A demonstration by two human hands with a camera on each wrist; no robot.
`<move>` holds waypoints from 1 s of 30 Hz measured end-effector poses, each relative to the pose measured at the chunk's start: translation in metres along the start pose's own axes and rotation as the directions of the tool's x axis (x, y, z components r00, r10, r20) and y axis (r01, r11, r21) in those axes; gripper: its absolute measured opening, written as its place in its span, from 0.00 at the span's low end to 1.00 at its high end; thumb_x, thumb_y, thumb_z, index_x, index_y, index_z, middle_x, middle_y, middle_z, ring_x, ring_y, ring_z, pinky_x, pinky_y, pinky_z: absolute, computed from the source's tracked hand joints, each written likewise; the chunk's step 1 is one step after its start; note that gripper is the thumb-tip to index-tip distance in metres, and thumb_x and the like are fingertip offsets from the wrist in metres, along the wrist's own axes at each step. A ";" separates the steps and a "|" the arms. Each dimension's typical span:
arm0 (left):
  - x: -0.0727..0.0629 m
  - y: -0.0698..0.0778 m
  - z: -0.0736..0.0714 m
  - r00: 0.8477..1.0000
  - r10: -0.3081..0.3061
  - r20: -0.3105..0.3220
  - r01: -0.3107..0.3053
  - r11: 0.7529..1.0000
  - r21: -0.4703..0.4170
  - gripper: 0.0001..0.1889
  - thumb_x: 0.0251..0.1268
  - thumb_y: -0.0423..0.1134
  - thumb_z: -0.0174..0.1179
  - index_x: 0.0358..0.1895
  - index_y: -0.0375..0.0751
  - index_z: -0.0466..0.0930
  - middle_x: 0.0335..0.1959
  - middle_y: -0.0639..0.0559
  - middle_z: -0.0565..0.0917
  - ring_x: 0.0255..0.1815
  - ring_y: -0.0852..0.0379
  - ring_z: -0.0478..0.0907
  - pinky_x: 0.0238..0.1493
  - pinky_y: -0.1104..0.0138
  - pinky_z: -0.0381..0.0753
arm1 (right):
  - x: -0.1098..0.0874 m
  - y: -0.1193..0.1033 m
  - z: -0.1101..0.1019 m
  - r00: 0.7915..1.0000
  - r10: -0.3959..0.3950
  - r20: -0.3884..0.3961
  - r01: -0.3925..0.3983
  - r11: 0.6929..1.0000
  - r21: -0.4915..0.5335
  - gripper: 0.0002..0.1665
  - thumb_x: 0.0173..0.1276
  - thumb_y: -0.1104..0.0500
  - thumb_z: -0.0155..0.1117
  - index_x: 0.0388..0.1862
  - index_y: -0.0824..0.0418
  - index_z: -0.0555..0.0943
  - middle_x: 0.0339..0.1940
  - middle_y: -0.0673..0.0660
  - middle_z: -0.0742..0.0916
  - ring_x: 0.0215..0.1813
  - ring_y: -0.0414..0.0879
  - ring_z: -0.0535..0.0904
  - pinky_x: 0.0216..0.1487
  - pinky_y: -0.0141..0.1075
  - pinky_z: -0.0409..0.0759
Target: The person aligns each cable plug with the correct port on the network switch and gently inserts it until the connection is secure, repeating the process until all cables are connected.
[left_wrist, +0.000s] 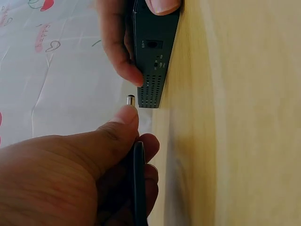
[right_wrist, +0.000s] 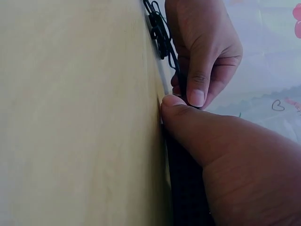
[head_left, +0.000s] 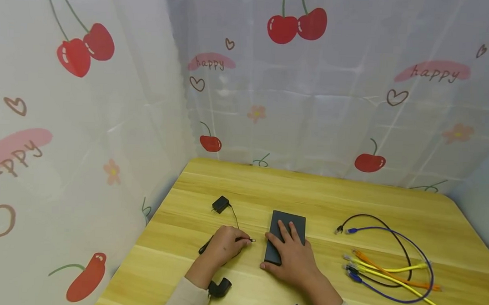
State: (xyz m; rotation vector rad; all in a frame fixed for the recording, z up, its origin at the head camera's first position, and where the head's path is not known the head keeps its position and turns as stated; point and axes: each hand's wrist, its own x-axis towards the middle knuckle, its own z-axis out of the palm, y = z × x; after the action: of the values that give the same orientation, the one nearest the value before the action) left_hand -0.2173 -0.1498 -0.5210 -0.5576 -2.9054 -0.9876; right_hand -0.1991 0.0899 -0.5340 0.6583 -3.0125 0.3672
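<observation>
Barrel plug (left_wrist: 130, 100) just left of the vented black box (head_left: 287, 221), not touching it.
Left hand (head_left: 226, 246) pinches the plug, metal tip pointing rightward at the box's left long side, where the DC jack (left_wrist: 153, 44) sits (between right thumb and index finger). Box lies flat mid-worktop (head_left: 329, 192), long axis running toward the far edge, so the plug stands roughly square to it. Right hand (head_left: 295, 257) rests on top, fingers spread. Judged: alignment of tip with jack governs.
</observation>
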 end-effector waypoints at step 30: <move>0.002 0.008 0.003 0.996 -0.010 0.093 0.014 0.999 -0.041 0.07 0.65 0.47 0.66 0.40 0.53 0.92 0.37 0.61 0.90 0.40 0.66 0.84 0.40 0.70 0.81 | 0.005 0.001 0.001 0.995 -0.003 -0.101 -0.001 0.999 -0.033 0.47 0.53 0.18 0.59 0.71 0.34 0.73 0.80 0.54 0.63 0.79 0.62 0.55 0.50 0.72 0.72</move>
State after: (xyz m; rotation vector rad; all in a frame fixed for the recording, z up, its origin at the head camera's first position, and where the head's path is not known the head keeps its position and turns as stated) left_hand -0.2160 -0.1414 -0.5188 -0.6051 -2.9784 -1.0534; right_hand -0.2041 0.0884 -0.5346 0.6192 -2.9161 0.3398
